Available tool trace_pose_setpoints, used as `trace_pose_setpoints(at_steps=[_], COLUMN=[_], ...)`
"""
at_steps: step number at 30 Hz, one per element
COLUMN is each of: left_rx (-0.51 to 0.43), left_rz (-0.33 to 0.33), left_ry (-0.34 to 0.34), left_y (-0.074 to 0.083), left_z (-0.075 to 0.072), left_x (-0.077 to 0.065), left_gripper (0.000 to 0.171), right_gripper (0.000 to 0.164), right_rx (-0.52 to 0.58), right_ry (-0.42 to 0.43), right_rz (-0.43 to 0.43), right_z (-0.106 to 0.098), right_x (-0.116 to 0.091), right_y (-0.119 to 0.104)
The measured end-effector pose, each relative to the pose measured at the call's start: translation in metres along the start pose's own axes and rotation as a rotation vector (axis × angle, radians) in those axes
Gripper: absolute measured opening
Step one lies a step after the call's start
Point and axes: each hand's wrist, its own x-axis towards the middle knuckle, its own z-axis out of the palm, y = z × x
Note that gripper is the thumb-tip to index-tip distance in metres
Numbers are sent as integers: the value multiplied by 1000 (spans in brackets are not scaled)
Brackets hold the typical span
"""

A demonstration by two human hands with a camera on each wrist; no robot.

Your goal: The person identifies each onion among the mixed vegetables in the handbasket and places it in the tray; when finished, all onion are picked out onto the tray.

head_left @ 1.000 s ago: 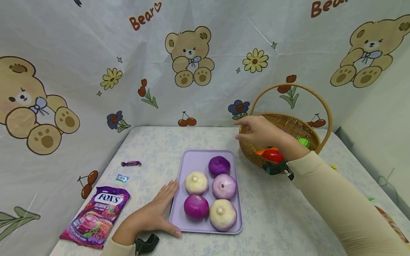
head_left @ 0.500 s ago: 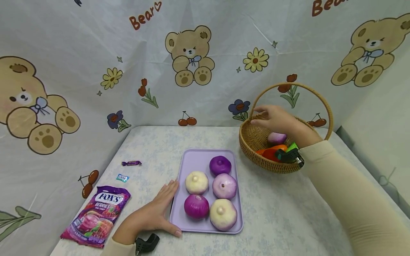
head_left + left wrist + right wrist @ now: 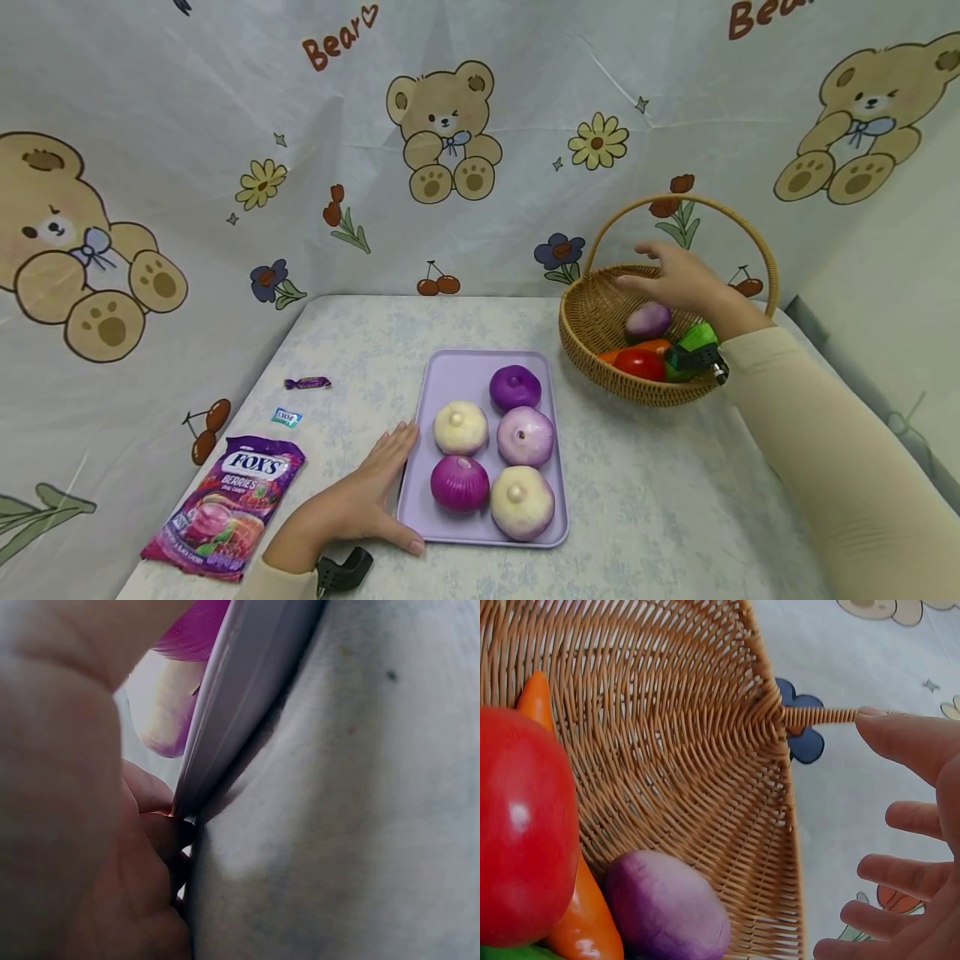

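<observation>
In the head view my left hand (image 3: 367, 497) rests at the left edge of the lilac tray (image 3: 489, 360), its fingers extended along the rim. The tray holds several onion-like vegetables, among them a magenta onion (image 3: 460, 485), a dark purple one (image 3: 515, 388) and a pale, white-topped one (image 3: 522, 503). Above the wicker basket (image 3: 592, 310) my right hand (image 3: 686, 282) hovers with spread fingers, holding nothing. Inside lie a purple-and-white vegetable (image 3: 667, 904), a shiny red tomato-like vegetable (image 3: 525, 825), an orange carrot-like one (image 3: 589, 919) and a green one (image 3: 699, 337).
A purple candy bag (image 3: 228, 508) lies at the table's left, with a purple-wrapped sweet (image 3: 307, 383) and a small blue-and-white sweet (image 3: 287, 417) behind it. The basket handle (image 3: 757, 237) arches over the basket. A bear-print sheet (image 3: 510, 250) hangs behind the table.
My right hand has drawn from the basket's left rim rightward over the basket, uncovering the purple-and-white vegetable and the green one. The left hand and tray have stayed put.
</observation>
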Motion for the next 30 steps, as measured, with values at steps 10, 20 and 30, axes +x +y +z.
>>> trace_pose_setpoints(at_steps=[10,20,30], left_rx=[-8,0,-1], left_rz=[4,-11,-4], left_ry=[8,3,2], left_y=[0,-1,-2], left_z=[0,0,0], left_x=[0,-1,0], left_gripper=[152,153,153], right_gripper=[81,74,86], right_rx=[-26,-42,-8], right_ry=[-5,-8,-110], right_rz=[-9,-29,96], right_z=[2,8,15], right_x=[0,3,3], right_y=[11,17,32])
